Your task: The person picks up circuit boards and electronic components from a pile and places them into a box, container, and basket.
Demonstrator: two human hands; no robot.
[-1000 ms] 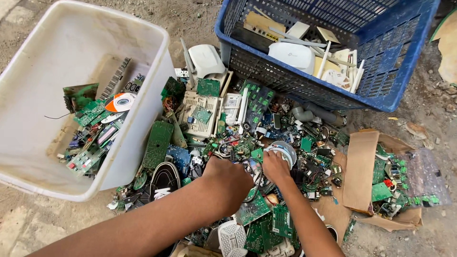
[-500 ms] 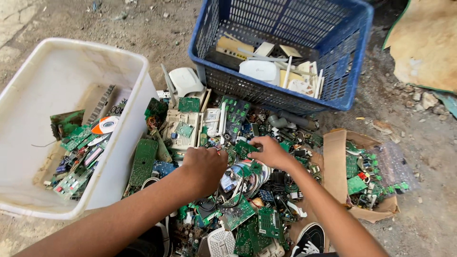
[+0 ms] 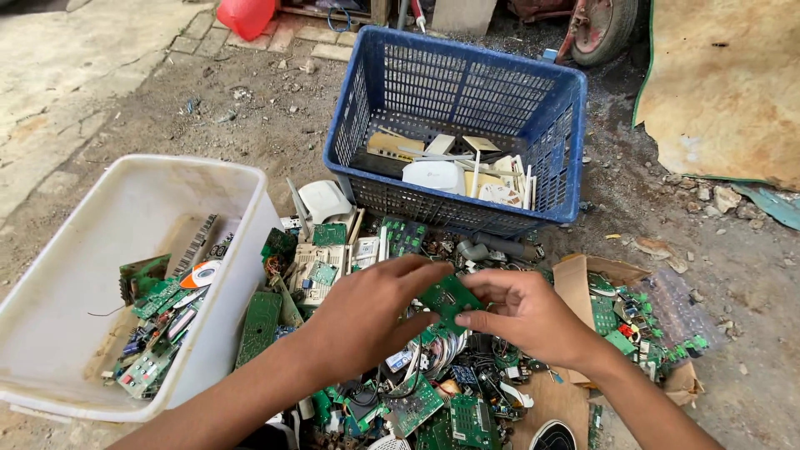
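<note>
Raised off the scrap heap (image 3: 433,392) since the earlier frame: both hands, now meeting above it. Left hand (image 3: 375,308) and right hand (image 3: 525,312) pinched together on one small green circuit board (image 3: 448,297), held tilted between the fingertips, clear of the pile below. To the left, a white plastic tub (image 3: 75,250) part-filled with green boards. Behind, a blue plastic crate (image 3: 454,108) containing pale plastic casings. To the right, an open cardboard box (image 3: 583,287) with more green parts. Bare dirt ground all round.

Both hands (image 3: 375,304) (image 3: 525,312) now raised off the pile, small green circuit board (image 3: 448,297) between fingers.
</note>
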